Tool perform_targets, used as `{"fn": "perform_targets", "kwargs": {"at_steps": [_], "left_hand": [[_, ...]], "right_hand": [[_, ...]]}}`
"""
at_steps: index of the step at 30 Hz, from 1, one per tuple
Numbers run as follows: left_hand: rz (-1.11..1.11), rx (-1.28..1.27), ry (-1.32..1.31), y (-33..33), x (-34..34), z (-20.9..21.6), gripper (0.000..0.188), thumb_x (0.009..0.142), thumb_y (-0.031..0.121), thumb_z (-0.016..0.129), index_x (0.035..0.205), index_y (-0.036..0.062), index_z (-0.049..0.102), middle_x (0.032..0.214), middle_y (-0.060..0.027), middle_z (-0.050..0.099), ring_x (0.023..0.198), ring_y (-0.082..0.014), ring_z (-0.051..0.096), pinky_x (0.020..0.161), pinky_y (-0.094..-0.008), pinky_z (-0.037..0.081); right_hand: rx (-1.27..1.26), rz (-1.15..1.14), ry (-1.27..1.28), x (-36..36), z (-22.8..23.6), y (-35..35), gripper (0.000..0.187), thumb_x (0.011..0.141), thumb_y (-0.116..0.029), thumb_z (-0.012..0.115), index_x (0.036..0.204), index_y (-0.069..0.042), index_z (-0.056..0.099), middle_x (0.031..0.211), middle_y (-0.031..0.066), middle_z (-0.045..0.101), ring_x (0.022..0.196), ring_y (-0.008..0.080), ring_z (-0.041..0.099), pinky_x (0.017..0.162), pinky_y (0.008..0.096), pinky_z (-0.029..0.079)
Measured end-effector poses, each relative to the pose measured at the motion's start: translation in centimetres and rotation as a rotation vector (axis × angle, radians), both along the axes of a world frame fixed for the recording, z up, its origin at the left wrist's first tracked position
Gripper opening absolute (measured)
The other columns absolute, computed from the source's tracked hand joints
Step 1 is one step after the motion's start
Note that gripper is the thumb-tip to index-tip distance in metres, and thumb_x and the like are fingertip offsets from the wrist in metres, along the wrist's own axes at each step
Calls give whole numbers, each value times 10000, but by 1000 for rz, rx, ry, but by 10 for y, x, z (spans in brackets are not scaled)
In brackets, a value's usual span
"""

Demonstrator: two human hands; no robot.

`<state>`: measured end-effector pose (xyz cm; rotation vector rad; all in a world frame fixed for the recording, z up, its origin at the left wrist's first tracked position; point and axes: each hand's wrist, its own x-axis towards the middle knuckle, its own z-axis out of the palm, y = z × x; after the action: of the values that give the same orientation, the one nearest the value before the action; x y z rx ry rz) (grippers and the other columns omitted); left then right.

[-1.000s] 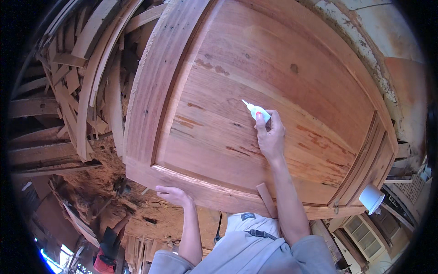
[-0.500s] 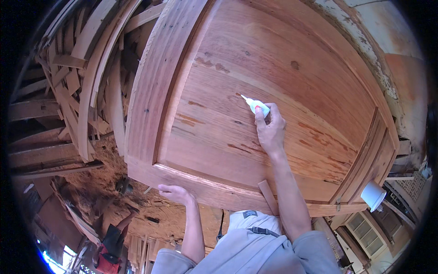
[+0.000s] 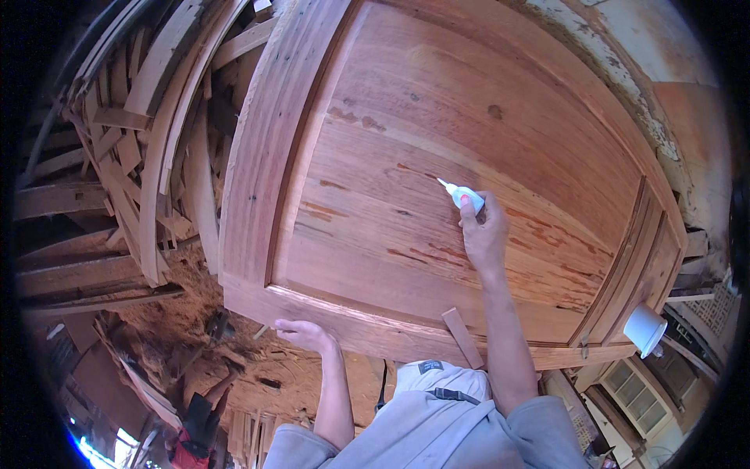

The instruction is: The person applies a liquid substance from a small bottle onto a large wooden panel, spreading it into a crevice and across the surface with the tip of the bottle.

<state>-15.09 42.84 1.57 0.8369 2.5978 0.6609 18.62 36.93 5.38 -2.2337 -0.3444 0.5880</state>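
A wooden door (image 3: 437,94) with a recessed panel lies in front of me. Around a small white glue bottle (image 3: 469,201) with a thin pointed nozzle, my right hand (image 3: 487,234) is closed. Its tip points up and left, at the end of a dark wet streak (image 3: 414,170) on the panel. Several other wet streaks (image 3: 551,230) run along the grain to the right and below. My left hand (image 3: 305,334) is beside the door's near left edge, palm up, fingers stretched out and holding nothing.
A short wood strip (image 3: 462,338) rests across the door's near edge. At the right corner stands a white tub (image 3: 644,329). Scrap boards (image 3: 168,102) are piled on the left, above sawdust (image 3: 176,301). A person in red (image 3: 191,453) is at lower left.
My right hand has moved right and slightly nearer with the bottle, and the wet streak behind its tip has grown longer. My left hand stays at the edge.
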Motion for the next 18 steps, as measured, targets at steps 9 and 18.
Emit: {"fn": "perform_targets", "kwargs": {"at_steps": [9,18], "left_hand": [[-38,6,22,0,1,3,667,1060,470,269,1283,-134,443,1256,-361,523,1147,-467,542,956,-500,441],[-12,-13,-12,-1,-3,0,664,1060,457,262,1314,-134,422,1293,-371,500,1182,-471,525,1006,-501,432]], "right_hand": [[132,-54,94,4,1,5,246,928,-257,660,946,-14,626,682,58,607,621,132,562,552,318,437],[17,101,24,-4,12,38,250,917,-262,665,943,-19,612,726,141,632,630,234,606,608,383,482]]}}
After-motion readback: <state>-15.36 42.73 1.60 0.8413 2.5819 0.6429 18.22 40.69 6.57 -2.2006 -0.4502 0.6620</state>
